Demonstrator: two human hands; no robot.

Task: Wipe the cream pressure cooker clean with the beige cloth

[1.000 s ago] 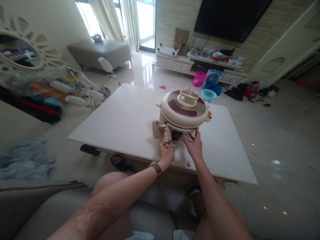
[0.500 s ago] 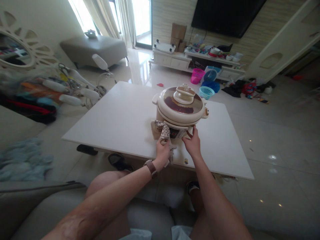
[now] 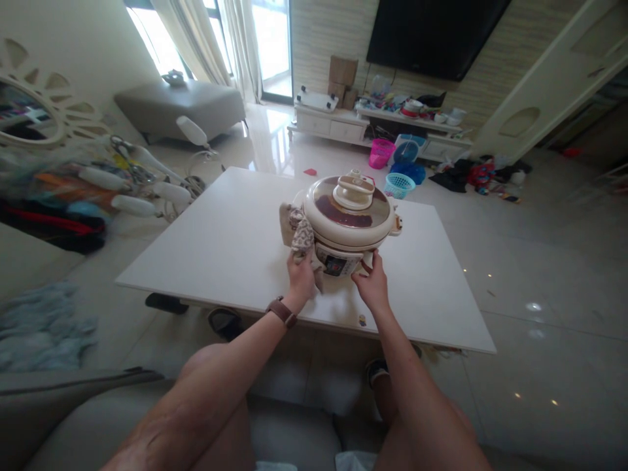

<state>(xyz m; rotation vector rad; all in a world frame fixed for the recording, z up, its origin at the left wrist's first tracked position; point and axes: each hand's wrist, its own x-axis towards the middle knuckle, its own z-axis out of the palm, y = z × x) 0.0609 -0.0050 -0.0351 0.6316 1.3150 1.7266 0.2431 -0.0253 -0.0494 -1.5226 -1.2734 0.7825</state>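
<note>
A cream electric cooker (image 3: pixel 349 226) with a glass lid and a round knob stands on the white table (image 3: pixel 235 248). My left hand (image 3: pixel 300 278) grips a patterned cloth (image 3: pixel 297 234) pressed against the cooker's left side. My right hand (image 3: pixel 371 284) holds the cooker's lower front right edge, fingers curled on its base beside the control panel. A brown watch sits on my left wrist.
I sit on a grey sofa (image 3: pixel 59 405), knees under the table's near edge. Clutter lies on the floor at left (image 3: pixel 88 190). Behind the table are plastic baskets (image 3: pixel 397 186), a low TV cabinet (image 3: pixel 373 124) and a grey bench (image 3: pixel 176 108).
My left hand has slid the cloth from the cooker's lower front up and round to its left side. The right hand stays on the base.
</note>
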